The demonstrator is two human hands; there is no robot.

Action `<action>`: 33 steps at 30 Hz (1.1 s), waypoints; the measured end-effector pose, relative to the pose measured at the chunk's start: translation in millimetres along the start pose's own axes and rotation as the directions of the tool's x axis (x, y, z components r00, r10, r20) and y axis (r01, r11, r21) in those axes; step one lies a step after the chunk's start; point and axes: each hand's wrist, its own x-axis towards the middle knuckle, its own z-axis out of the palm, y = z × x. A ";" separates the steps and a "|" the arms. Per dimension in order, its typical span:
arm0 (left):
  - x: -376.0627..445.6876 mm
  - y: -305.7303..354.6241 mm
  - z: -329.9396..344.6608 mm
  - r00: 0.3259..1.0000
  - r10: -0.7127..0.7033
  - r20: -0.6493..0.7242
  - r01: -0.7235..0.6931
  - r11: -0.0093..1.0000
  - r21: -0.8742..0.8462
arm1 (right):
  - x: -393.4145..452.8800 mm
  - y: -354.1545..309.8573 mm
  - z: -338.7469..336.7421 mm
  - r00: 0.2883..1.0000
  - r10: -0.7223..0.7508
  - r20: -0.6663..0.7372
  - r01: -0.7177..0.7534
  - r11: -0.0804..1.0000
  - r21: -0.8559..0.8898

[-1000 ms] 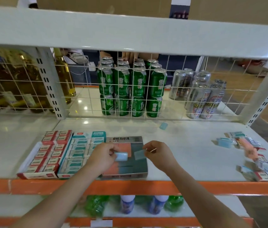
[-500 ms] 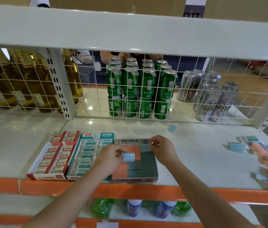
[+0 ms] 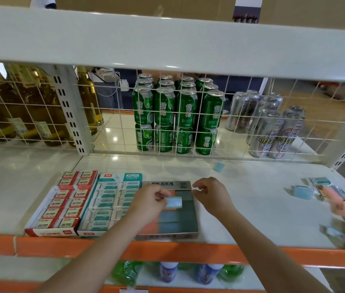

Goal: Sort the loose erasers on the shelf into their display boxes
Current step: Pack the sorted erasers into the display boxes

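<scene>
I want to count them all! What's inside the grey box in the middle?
The grey box holds flat rows of grey-blue erasers on its right side and some orange ones on the left. The left hand, holding a light blue eraser, covers much of it.

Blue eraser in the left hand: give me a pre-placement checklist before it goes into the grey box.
1. Grip: left hand pinches the blue eraser: ok.
2. Position: eraser is over the grey box: ok.
3. Free slot: rows of blue-grey erasers show in the box, and a gap is hard to make out: cannot tell.
4. Right hand is at the box's far right corner, fingers curled, nothing seen in it: ok.
5. Neighbouring red box and teal box are beside the grey box, not overlapping: ok.
6. Loose erasers remain at the shelf's right: not ok.
</scene>
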 end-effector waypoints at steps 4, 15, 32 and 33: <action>2.9 9.3 17.3 1.000 -0.008 0.008 0.009 0.999 -0.038 | -5.4 9.6 -11.8 1.000 0.013 -0.006 -0.013 0.998 0.055; 3.1 8.5 34.0 0.988 0.095 -0.119 -0.053 0.946 0.320 | -23.3 7.2 -16.9 0.982 -0.178 0.060 0.173 0.982 0.074; -2.6 -10.4 12.6 0.976 0.207 0.059 -0.213 0.883 0.419 | -20.0 -4.0 0.6 0.961 -0.234 0.148 0.252 0.961 -0.118; -0.8 -7.2 11.7 0.977 0.202 0.071 -0.213 0.882 0.421 | -20.1 -1.4 -1.0 0.966 -0.221 0.133 0.234 0.968 -0.092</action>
